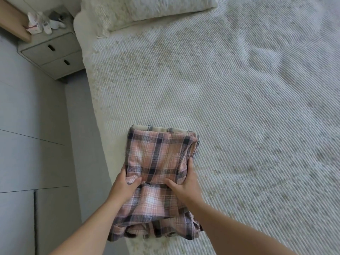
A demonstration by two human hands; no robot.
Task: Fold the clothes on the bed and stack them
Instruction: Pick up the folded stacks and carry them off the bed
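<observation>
A pink plaid garment [156, 155] lies near the left edge of the bed [239, 107], partly folded, its near end hanging over the bed's front corner. My left hand [125, 184] grips its left side, thumb on top of the cloth. On the right side my right hand [184, 183] grips the fold, fingers tucked under the edge. A beige checked piece of cloth [156, 129] peeks out beneath the far edge of the garment.
White pillows [147, 10] lie at the head of the bed. A grey nightstand [53, 52] with two drawers stands at the left, small items on top. Grey tiled floor [33, 144] runs along the bed's left side.
</observation>
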